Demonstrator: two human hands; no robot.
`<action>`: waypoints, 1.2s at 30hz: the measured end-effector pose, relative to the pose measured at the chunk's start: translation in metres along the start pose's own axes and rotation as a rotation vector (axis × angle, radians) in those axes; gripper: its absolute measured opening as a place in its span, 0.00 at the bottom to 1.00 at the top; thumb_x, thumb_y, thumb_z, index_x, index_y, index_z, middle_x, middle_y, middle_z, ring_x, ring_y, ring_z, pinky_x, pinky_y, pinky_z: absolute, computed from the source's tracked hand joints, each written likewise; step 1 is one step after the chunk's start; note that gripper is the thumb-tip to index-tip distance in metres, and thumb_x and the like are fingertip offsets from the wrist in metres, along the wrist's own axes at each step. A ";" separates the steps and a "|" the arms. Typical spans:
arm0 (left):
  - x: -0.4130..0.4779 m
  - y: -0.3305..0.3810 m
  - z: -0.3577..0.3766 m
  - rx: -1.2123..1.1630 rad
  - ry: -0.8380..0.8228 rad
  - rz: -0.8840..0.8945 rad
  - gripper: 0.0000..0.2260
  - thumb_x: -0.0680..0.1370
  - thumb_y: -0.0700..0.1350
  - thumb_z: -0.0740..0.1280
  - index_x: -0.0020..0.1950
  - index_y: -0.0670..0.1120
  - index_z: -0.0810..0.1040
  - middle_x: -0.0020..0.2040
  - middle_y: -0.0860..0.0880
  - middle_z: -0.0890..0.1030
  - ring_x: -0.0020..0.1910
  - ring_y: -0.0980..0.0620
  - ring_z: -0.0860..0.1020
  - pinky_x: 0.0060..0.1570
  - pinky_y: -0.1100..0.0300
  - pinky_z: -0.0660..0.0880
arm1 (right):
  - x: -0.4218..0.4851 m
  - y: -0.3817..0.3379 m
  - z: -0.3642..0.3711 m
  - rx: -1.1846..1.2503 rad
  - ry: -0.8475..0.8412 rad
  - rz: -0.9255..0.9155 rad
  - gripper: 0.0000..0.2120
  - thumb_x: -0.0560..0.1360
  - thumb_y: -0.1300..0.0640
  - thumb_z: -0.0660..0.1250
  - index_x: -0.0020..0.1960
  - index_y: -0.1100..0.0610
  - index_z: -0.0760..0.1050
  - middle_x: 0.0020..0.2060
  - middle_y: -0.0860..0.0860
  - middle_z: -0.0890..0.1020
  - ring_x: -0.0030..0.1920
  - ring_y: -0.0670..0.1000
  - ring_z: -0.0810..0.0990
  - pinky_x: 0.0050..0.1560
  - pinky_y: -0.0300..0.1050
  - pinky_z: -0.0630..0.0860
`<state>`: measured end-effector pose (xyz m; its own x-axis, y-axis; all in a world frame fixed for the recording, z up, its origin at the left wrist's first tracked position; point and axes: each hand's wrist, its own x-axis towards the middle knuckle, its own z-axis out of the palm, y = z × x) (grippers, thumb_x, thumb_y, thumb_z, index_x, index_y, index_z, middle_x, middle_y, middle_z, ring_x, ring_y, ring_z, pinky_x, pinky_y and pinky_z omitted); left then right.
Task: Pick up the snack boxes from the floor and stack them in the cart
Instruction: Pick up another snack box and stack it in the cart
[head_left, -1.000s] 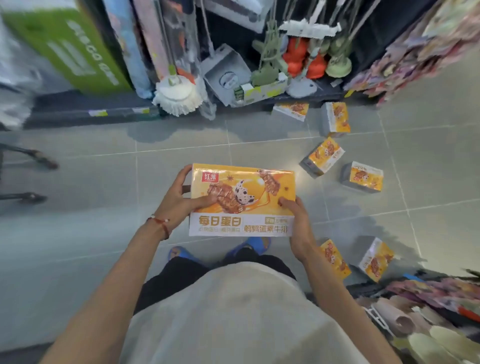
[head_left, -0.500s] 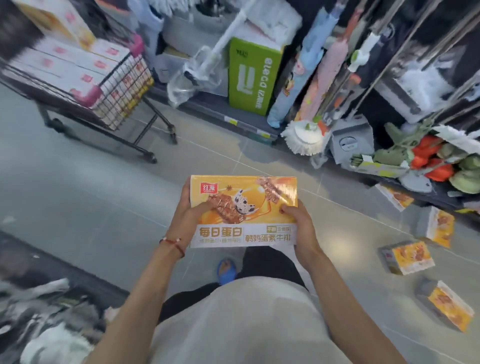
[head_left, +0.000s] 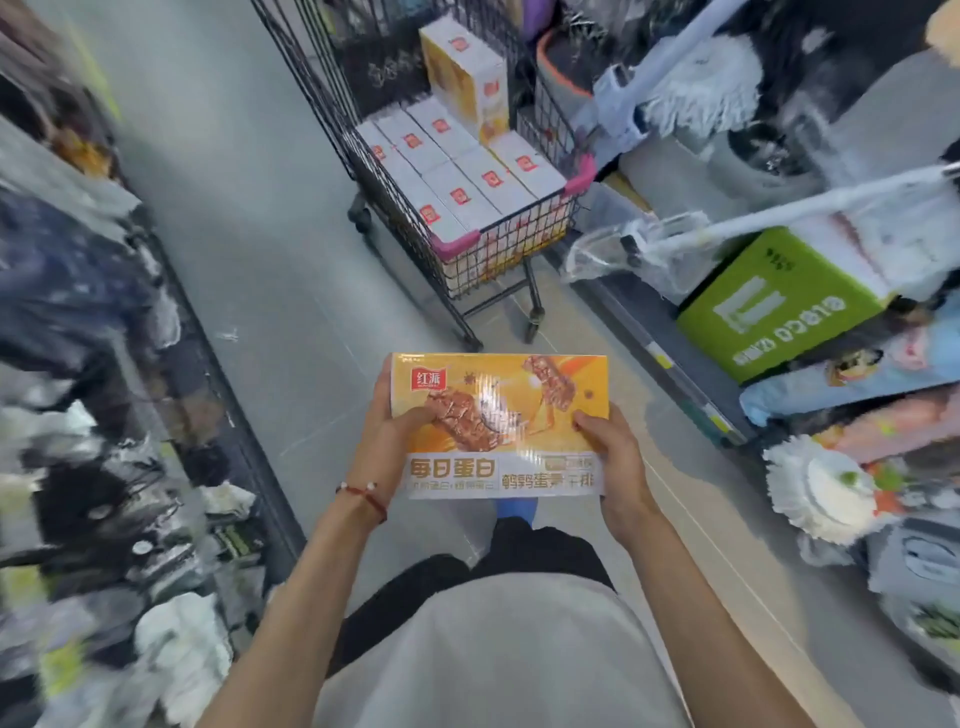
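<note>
I hold a flat orange and white snack box (head_left: 524, 384) in front of my waist, face up. My left hand (head_left: 387, 441) grips its left edge with the thumb on top, and my right hand (head_left: 613, 452) grips its right edge the same way. Straight ahead stands the black wire cart (head_left: 452, 260) with pink corner guards. Inside it several snack boxes (head_left: 457, 171) lie packed side by side, and one more box (head_left: 467, 78) stands upright behind them. The boxes left on the floor are out of view.
On the right a low shelf carries a green carton (head_left: 779, 306), wrapped mops (head_left: 691, 83) and a round white mop head (head_left: 826, 493). A blurred goods rack (head_left: 88, 415) lines the left side. Grey floor tiles (head_left: 249, 234) run between them toward the cart.
My view has swung left from the scattered floor boxes to the cart, which now stands straight ahead and nearer. Both hands keep the same hold on the box.
</note>
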<state>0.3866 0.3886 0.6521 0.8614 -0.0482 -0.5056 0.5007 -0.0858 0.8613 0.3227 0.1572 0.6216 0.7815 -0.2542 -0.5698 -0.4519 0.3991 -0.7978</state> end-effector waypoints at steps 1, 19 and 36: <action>0.011 0.008 -0.003 -0.023 0.037 0.002 0.29 0.77 0.42 0.70 0.75 0.52 0.64 0.60 0.47 0.81 0.53 0.48 0.84 0.48 0.54 0.81 | 0.015 -0.010 0.011 -0.006 -0.022 0.004 0.25 0.71 0.51 0.70 0.67 0.54 0.75 0.54 0.56 0.87 0.51 0.58 0.87 0.49 0.50 0.82; 0.264 0.154 -0.112 -0.078 0.057 0.059 0.32 0.70 0.48 0.71 0.72 0.57 0.66 0.59 0.47 0.82 0.52 0.45 0.84 0.48 0.48 0.82 | 0.224 -0.110 0.216 -0.025 -0.041 -0.086 0.18 0.79 0.58 0.68 0.69 0.53 0.73 0.55 0.50 0.86 0.53 0.53 0.87 0.55 0.51 0.78; 0.539 0.330 -0.177 0.195 -0.236 0.168 0.23 0.79 0.45 0.67 0.72 0.56 0.65 0.56 0.53 0.83 0.52 0.53 0.84 0.57 0.43 0.79 | 0.391 -0.198 0.403 0.218 0.270 -0.125 0.30 0.75 0.49 0.69 0.75 0.52 0.70 0.64 0.53 0.84 0.65 0.60 0.82 0.67 0.64 0.76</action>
<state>1.0312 0.5107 0.6727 0.8756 -0.3048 -0.3748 0.3085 -0.2441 0.9194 0.8916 0.3337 0.6360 0.6701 -0.5244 -0.5253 -0.2354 0.5211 -0.8204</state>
